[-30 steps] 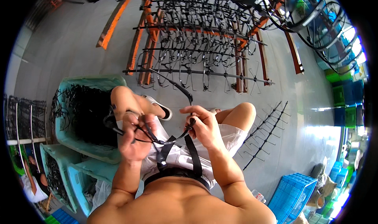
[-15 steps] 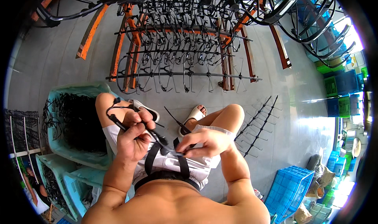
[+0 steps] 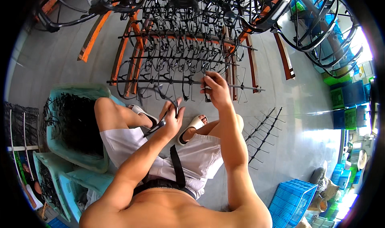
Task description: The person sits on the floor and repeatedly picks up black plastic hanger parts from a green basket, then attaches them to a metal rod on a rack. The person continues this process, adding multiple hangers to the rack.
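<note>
My left hand is closed round a slim, curved black plastic part, held above my lap near the left knee. A bent, loop-like end of black material reaches from that hand toward the rack and is blurred. My right hand reaches forward to the nearest black hook bar of the rack. Its fingers pinch a small, dark, curved piece beside a hook; the exact kind is unclear. Similar black parts hang from hooks along the bar to the left of this hand.
Orange rack legs stand ahead, with many black parts hanging above. A teal crate of black pieces sits on my left. Two loose hook bars lie on the floor to the right, and a blue crate stands farther back.
My hands have parted from in front of my lap. The right hand has moved forward to the hook bar; the left has moved forward and right, still holding a black part.
</note>
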The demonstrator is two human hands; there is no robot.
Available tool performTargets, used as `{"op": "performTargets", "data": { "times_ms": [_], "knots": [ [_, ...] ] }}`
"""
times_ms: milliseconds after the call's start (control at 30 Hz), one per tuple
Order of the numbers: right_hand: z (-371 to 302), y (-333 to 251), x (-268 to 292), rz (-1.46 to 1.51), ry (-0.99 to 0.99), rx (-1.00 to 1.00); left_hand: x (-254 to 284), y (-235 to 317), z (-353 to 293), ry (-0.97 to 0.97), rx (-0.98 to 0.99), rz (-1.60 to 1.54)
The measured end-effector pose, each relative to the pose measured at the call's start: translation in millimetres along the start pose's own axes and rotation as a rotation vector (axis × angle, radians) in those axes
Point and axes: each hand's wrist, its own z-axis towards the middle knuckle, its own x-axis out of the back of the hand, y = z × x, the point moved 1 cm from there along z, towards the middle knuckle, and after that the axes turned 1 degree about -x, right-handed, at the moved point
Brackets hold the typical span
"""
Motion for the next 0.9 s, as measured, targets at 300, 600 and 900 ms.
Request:
{"op": "performTargets", "data": {
  "times_ms": [300,600,900],
  "knots": [
    [34.0,36.5,18.3,-0.108,0.09,-0.029,-48.4,-21.1,2.8,-0.03,0.112,0.27],
    [39.1,37.1,24.5,-0.024,0.084,0.001,-50.5,-11.2,11.5,-0.049,0.352,0.163],
    [40.8,40.9,28.3,0.024,0.067,0.044,-51.5,-13.7,10.0,-0.097,0.402,0.138]
  ]
}}
